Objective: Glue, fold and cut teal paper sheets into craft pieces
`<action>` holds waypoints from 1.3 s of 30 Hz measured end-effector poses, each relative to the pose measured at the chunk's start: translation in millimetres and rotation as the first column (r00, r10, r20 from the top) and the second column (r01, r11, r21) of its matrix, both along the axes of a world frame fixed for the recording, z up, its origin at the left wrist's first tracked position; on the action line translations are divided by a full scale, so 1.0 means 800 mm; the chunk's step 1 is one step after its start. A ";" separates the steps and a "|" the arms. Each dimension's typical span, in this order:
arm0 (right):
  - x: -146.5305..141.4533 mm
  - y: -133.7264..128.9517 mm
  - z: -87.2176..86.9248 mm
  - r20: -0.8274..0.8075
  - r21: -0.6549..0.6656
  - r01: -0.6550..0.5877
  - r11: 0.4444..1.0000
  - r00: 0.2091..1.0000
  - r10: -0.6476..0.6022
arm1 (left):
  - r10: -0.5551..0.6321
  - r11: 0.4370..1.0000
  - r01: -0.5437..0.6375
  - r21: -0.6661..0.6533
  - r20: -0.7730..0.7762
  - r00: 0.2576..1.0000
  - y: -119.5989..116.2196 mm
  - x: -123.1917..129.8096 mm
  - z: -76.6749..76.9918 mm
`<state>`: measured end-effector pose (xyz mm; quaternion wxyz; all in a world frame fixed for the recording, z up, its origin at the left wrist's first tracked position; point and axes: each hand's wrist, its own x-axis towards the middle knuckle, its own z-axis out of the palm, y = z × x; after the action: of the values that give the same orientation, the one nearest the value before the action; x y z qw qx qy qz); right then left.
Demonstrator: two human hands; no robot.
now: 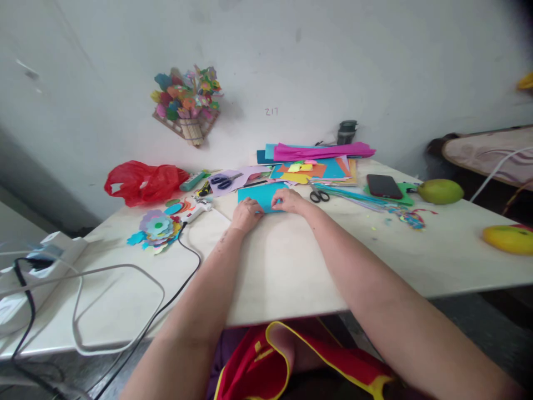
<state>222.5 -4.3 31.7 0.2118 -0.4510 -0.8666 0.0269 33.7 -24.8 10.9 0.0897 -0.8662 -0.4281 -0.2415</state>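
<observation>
A bright blue sheet of paper (260,193) lies on the white table in front of me. My left hand (247,213) is at its near left corner, fingers curled and closed on the edge. At the right side, my right hand (289,200) has its fingers bent together in a pinch on the same sheet. Just right of that hand rest black-handled scissors (319,195). A white glue gun (197,211) with a black cord lies left of my left hand, beside a pile of cut paper flowers (158,226).
Coloured paper sheets (333,168) are stacked at the back. Dark scissors (222,180) and a red plastic bag (144,182) sit at back left. A phone (383,186), a green mango (440,191) and a yellow mango (508,239) lie right. Cables trail from a power strip (54,278).
</observation>
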 end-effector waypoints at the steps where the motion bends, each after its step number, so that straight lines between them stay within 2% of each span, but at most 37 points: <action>1: -0.001 -0.002 0.002 0.020 -0.017 -0.022 1.000 1.000 0.023 | 0.005 1.000 -0.005 -0.005 0.009 1.000 0.001 -0.001 -0.001; 6: -0.007 -0.009 0.005 0.141 -0.056 0.003 0.998 0.990 0.004 | 0.017 1.000 -0.016 -0.026 0.030 0.999 0.003 -0.003 -0.005; 13: -0.010 -0.011 0.003 0.234 -0.003 0.001 1.000 0.972 0.000 | 0.025 0.995 -0.018 -0.099 0.069 0.997 0.000 -0.004 -0.001; 21: -0.011 -0.003 -0.009 0.173 -0.017 -0.010 1.000 0.985 0.012 | 0.054 0.986 -0.030 -0.163 0.147 0.988 -0.002 -0.006 0.001; 26: -0.010 0.003 -0.015 0.136 0.031 -0.030 0.999 0.990 0.026 | 0.055 0.982 -0.018 -0.189 0.194 0.980 0.003 -0.008 -0.004; 33: -0.013 -0.002 -0.011 0.177 -0.002 -0.011 1.000 0.984 0.011 | 0.104 0.967 -0.041 -0.251 0.242 0.965 0.006 -0.009 -0.006; 39: -0.014 -0.005 -0.010 0.170 -0.056 0.042 0.998 0.985 -0.032 | 0.163 0.950 -0.093 -0.298 0.221 0.962 0.007 -0.008 -0.006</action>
<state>211.4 -8.2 23.9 0.1245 -0.4737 -0.8718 0.0101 27.0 -19.4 6.2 -0.0734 -0.8041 -0.5219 -0.2750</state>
